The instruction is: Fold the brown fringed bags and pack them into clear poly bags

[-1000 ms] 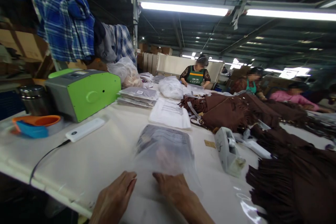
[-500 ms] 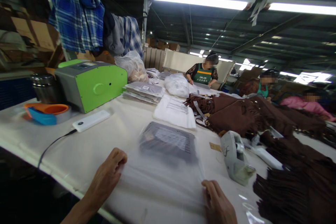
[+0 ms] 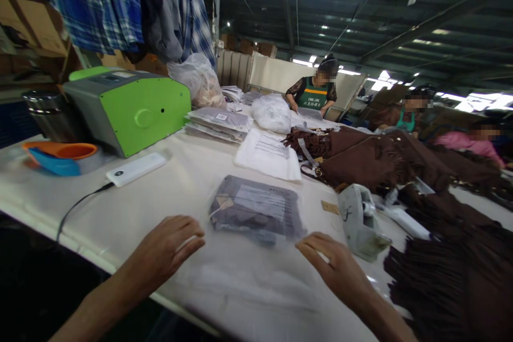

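A clear plastic bag [image 3: 256, 278] lies flat on the table before me, with a folded dark grey item [image 3: 260, 208] inside its far part. White lettering shows on the bag, and a small tan tag on a white cord lies at the item's left side. My left hand [image 3: 172, 243] is beside the bag's left edge, fingers curved and thumb apart, with nothing visible in it. On the right edge, my right hand [image 3: 326, 256] is close to the bag, its thumb and fingers parted around a gap. Whether the fingertips still touch the plastic is hard to see.
A tape dispenser [image 3: 360, 222] and brown fringed bags [image 3: 360, 165] lie to the right. Behind are flat white bags [image 3: 268, 155] and packed grey items [image 3: 218, 123]. On the left stand a green machine [image 3: 140, 112], a white power bank [image 3: 136, 168] and tape rolls [image 3: 60, 157].
Both hands have let go of the plastic bag's edges and loosened their fingers. The plastic has settled flatter over the grey item, and the tag now shows clearly. The camera has tilted down.
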`<state>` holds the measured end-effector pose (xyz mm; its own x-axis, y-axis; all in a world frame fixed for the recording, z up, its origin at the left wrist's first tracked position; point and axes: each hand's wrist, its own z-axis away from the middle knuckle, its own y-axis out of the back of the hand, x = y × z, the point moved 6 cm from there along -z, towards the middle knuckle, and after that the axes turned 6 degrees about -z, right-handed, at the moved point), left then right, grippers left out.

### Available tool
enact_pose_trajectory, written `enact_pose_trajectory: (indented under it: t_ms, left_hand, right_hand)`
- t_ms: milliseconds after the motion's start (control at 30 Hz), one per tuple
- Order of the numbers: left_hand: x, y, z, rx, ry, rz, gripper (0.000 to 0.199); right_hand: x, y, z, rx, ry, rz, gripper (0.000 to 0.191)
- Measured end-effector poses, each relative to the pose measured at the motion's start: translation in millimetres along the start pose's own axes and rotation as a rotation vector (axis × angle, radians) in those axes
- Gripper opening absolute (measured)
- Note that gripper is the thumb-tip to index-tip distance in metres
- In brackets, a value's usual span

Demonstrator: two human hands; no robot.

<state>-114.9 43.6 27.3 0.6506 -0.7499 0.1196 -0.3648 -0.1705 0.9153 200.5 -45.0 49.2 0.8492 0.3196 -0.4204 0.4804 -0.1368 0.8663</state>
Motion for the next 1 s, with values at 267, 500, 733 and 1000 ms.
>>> enact_pose_trajectory:
  t_ms: [267,500,733,1000]
  left_hand:
    - [14.3,-80.1,-66.2,-0.028,-0.108,-0.175,0.065]
    - [12.8,-92.8,-49.7,-0.087,-0.192,-0.111,0.078]
    - [16.3,-60.8,20.1,-0.248,-0.442,-0.041,0.066]
    - [-4.5,-13.7,52.8,-0.161,-0.394,-0.055,0.061]
  right_hand:
    - [-29.8,-93.4,-70.3,-0.04,0.315,0.165,0.056]
    - [-11.8,-104.0,-59.3,-0.126,0.329,0.184,0.067]
    - [25.4,-62.3,17.5,-0.33,0.439,0.059,0.042]
    - [58.7,-8.2,104.7,-0.341,0.236,-0.033,0.049]
